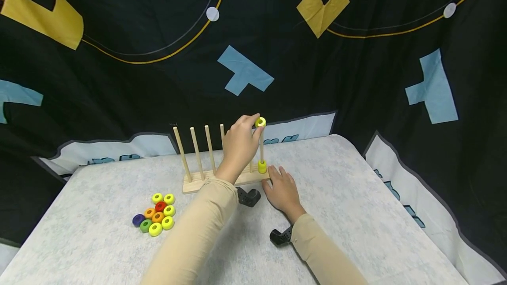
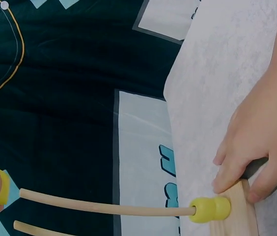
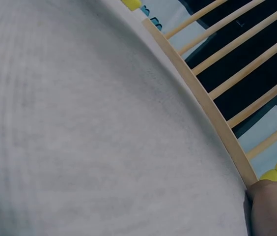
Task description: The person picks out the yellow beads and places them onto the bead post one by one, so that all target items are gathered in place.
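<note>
My left hand (image 1: 240, 144) pinches a yellow ring (image 1: 260, 122) between thumb and fingers at the top of the rightmost wooden peg (image 1: 262, 146). The left wrist view shows a small gap between this ring (image 2: 4, 188) and the peg's tip. Low on that same peg sit yellow rings (image 1: 262, 167), stacked on the wooden base (image 1: 247, 177). My right hand (image 1: 282, 190) rests at the base's right end, its fingers touching the wood. Part of that hand (image 3: 275, 209) appears in the right wrist view's lower corner. The left forearm hides some pegs.
Loose yellow, orange, red, green and purple rings (image 1: 158, 217) lie on the table (image 1: 103, 241) left of my left arm. More bare pegs (image 1: 196, 153) stand along the base. Black wrist devices (image 1: 248, 197) hang by both wrists. A dark curtain (image 1: 158, 91) hangs behind the table.
</note>
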The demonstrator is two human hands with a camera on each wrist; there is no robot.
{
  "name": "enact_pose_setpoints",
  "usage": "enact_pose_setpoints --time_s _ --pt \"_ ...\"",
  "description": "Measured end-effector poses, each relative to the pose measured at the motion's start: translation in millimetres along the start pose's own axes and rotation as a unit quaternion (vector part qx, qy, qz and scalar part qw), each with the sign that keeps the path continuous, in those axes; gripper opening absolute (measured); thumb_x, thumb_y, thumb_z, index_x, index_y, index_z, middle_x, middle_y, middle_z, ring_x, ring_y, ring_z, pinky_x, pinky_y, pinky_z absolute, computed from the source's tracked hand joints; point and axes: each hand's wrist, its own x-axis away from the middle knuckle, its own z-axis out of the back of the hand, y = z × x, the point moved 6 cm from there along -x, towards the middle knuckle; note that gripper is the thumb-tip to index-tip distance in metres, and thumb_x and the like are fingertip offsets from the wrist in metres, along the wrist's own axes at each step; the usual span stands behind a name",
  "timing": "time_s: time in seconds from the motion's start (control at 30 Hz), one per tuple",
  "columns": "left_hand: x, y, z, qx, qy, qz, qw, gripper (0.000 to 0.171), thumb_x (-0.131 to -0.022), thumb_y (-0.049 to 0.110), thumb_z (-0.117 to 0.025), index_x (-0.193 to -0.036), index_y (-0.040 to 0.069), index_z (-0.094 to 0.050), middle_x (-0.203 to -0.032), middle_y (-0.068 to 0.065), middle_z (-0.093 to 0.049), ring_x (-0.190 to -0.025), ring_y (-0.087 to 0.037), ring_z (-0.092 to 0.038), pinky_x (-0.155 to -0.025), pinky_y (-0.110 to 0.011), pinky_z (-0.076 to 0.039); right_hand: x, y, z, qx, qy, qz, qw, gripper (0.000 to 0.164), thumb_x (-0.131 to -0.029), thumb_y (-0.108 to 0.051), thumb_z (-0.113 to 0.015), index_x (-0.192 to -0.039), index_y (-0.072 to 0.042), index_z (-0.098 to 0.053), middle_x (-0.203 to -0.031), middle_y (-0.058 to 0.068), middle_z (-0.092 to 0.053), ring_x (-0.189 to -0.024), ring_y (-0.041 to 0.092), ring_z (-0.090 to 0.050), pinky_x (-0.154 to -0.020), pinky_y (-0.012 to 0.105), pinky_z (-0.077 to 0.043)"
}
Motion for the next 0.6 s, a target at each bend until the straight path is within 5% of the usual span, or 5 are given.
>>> enact_pose_setpoints --time_s 0.2,0.6 --pt "-6.3 -1.2 -7.0 -0.014 0.007 -0.002 0.9999 0.037 -0.098 0.026 -0.064 -0.133 0.014 -0.064 -0.130 -0.007 -0.068 -0.093 -0.025 -0.073 -0.059 -0.033 -0.056 2 2 -1 0.006 0.001 0.000 1.000 0.062 -0.103 -0.046 -0.041 -0.154 -0.012 -0.037 -0.159 0.005 -0.040 -0.150 0.032 -0.030 -0.122 0.050 -0.023" --pt "-14.7 -5.0 -18.9 -0.034 0.011 0.000 0.9994 0.035 -0.098 0.027 -0.063 -0.132 0.015 -0.065 -0.128 -0.006 -0.069 -0.088 -0.026 -0.074 -0.062 -0.036 -0.058 -1 1 0 0.012 -0.001 0.000 1.000 0.061 -0.103 -0.047 -0.043 -0.154 -0.015 -0.037 -0.158 0.005 -0.041 -0.149 0.032 -0.031 -0.122 0.051 -0.024"
